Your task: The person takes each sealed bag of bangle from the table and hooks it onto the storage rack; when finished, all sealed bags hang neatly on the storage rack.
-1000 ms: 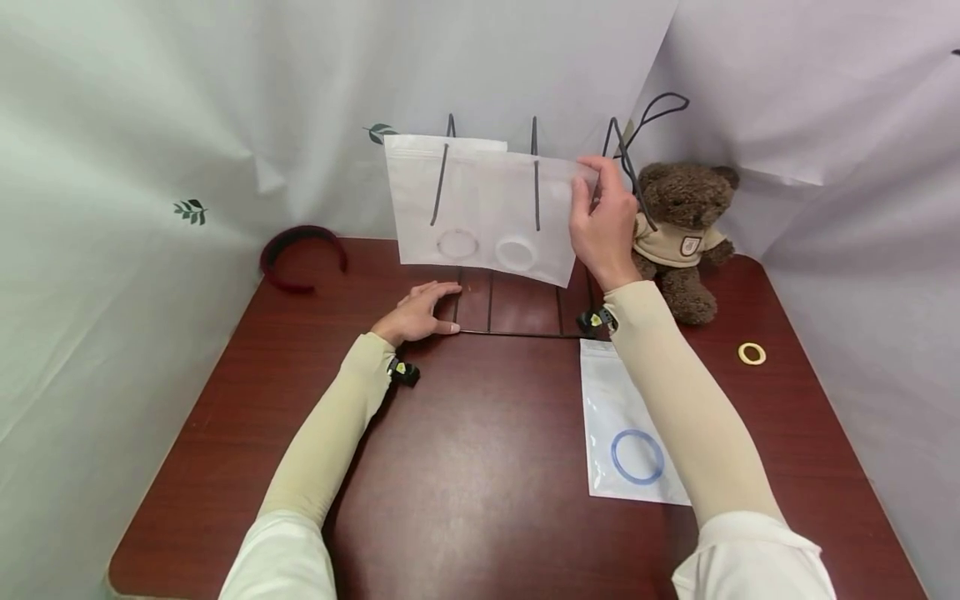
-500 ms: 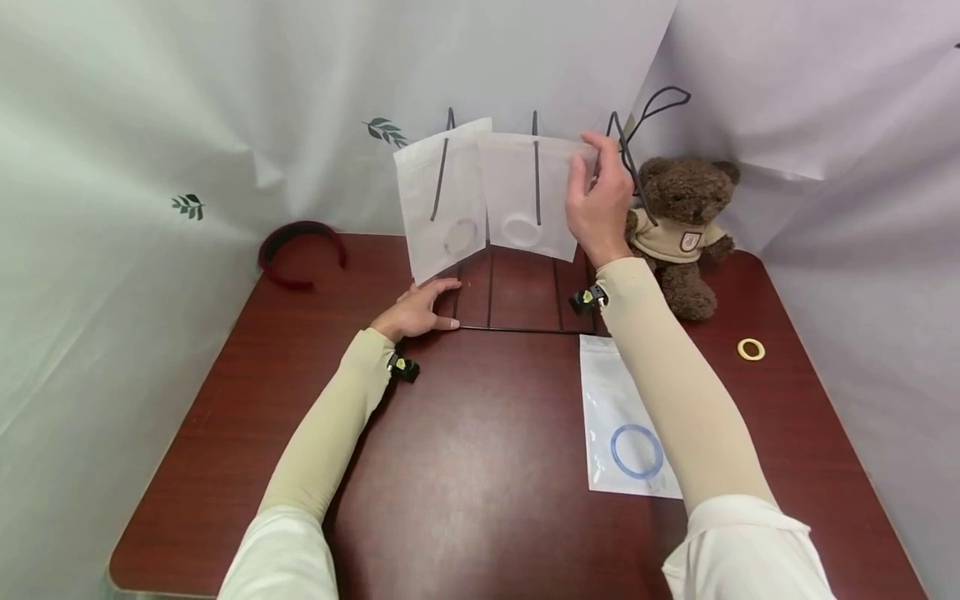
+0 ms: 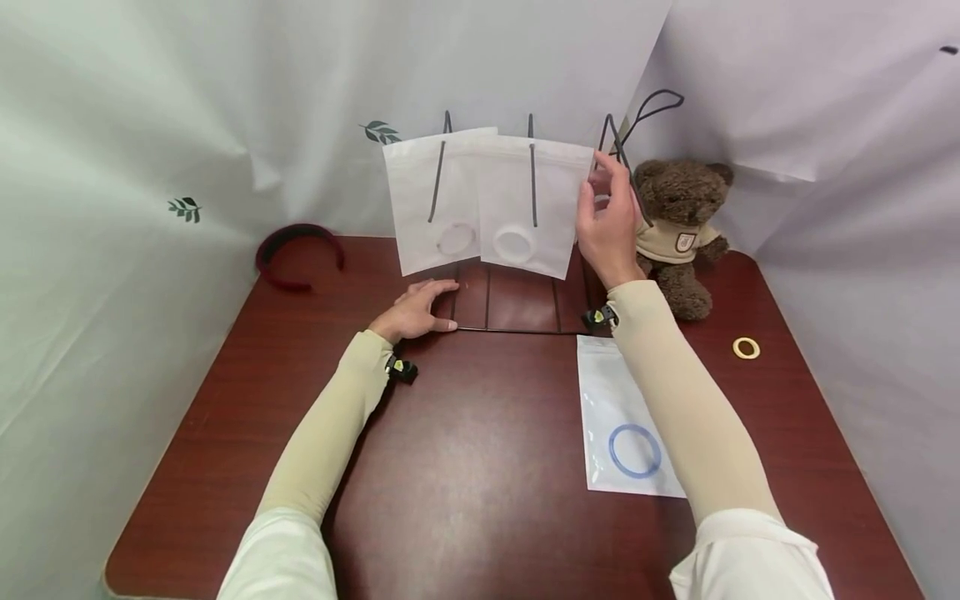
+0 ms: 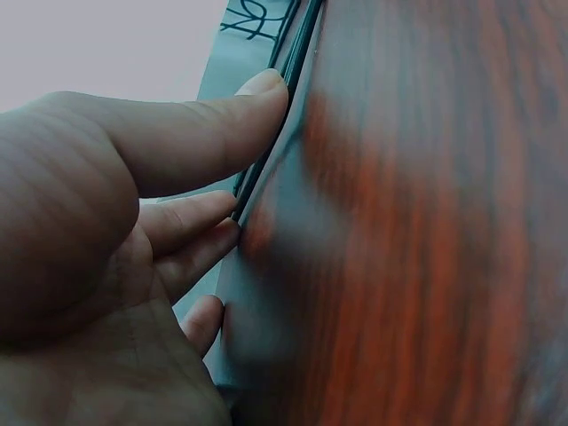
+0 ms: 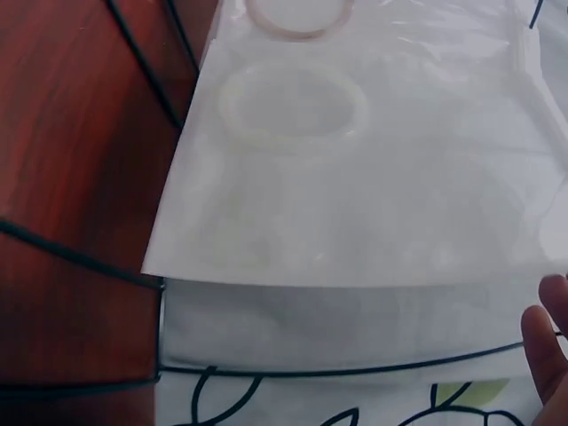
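In the head view, two white translucent zip bags hang side by side on the black wire rack's prongs. The left bag (image 3: pixel 431 196) and the right bag (image 3: pixel 555 187) each show a bangle-like ring through the film, and they overlap slightly. My right hand (image 3: pixel 611 221) is at the right bag's upper right edge, its fingers apart; whether they touch it I cannot tell. My left hand (image 3: pixel 411 312) rests at the left corner of the wire rack (image 3: pixel 525 332), thumb and fingers extended against the base wire. The left wrist view shows the thumb (image 4: pixel 209 133) touching it.
A zip bag (image 3: pixel 603 400) with a blue bangle (image 3: pixel 634 451) lies flat on the table (image 3: pixel 450 467). A brown teddy bear (image 3: pixel 686 200) sits behind it to the right. A yellowish ring (image 3: pixel 746 348) lies at the right, a dark red headband (image 3: pixel 300 258) at the back left.
The right hand has moved off the right bag's top corner to its right side. Both bags have swung, the left one tilting and then settling. The left hand stays in place.
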The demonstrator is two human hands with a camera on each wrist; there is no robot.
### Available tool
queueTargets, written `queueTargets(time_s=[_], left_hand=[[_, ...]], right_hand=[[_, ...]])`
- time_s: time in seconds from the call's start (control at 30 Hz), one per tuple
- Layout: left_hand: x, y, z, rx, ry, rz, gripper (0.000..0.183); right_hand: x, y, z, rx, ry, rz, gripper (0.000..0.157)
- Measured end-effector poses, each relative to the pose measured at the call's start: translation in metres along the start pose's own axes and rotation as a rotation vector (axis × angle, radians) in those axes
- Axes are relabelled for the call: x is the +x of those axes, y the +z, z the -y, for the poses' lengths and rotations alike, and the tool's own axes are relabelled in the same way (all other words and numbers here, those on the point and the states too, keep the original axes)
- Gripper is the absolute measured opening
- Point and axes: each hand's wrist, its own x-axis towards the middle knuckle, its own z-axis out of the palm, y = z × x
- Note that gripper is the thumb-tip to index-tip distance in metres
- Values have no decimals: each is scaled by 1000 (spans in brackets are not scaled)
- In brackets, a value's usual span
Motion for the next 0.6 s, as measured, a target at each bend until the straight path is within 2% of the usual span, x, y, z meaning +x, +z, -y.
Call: queueTargets(time_s=[0.33,0.47,0.6], left_hand=[[3,0,0,30,12,-6,82],[2,0,-1,5,17,-7,81],[1,1,-1,-16,16,-3,81]], right_hand=[[-33,-30,-16,-10,-97,53,28],[-48,-45,-21,10,-73,113,27],[-65,-66,-27,-42,-25,227,28]])
